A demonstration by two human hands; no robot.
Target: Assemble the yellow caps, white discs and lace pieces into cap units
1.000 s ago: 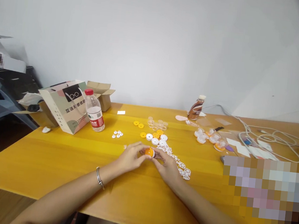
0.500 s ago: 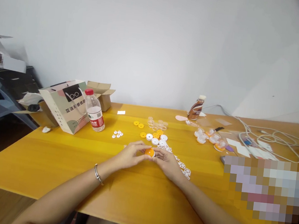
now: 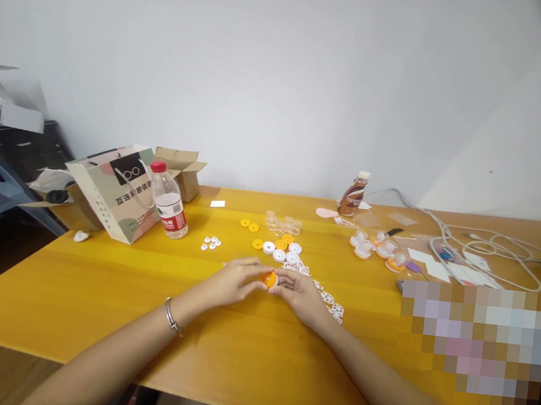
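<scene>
The disc [image 3: 270,280], orange on the face and white at its right edge, sits between the fingertips of both hands, over the middle of the bench [image 3: 215,358]. The left hand [image 3: 236,281] has a narrow grip, thumb and fingers closed on the orange side. The right hand [image 3: 300,296] pinches the white edge, its grip narrow too. Whether the disc touches the bench or is held just above it, I cannot tell.

The fingers cover part of the disc's rim, and its far side is out of sight. The right hand hides part of the row of white cutouts [image 3: 327,297] just beyond it. Beyond the hands lie white wheels [image 3: 279,255] and orange wheels [image 3: 257,244], some overlapping, with clear cups [image 3: 278,223] behind them; the cups are faint and hard to count. Something tiny and pale beside the left hand is too small to make out. A pixelated patch [image 3: 473,340] masks whatever lies at the right, and the lower edge cuts off both forearms.
</scene>
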